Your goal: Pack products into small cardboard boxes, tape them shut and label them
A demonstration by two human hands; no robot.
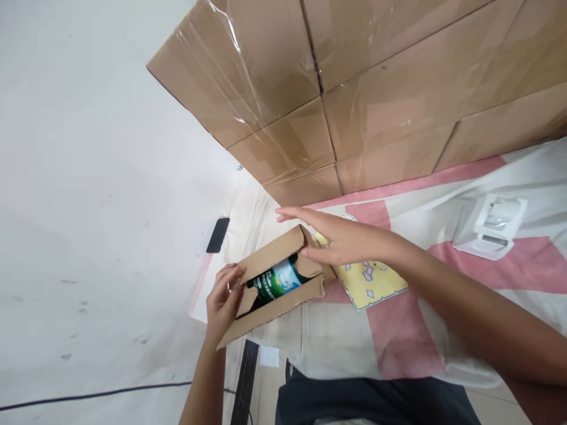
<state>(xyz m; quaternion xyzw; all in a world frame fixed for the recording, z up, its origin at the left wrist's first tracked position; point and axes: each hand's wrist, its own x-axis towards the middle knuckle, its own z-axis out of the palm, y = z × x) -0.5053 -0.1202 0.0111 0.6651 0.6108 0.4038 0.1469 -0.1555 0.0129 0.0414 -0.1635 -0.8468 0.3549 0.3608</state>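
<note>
A small brown cardboard box lies on the checked cloth with its long flaps standing up. Inside it rests a dark green package with white lettering and a blue and white picture. My left hand, with a ring on one finger, grips the box's left end, thumb over the edge. Above the right end hovers my right hand, fingers stretched out flat and thumb apart, close to the short flap. Whether the right thumb touches that flap, I cannot tell. Partly under my right arm is a yellow printed sheet.
Large taped cartons are stacked at the back. A white device or dispenser stands on the pink and white cloth at right. A black phone-like object lies at left beside the white wall. A black cable runs low at left.
</note>
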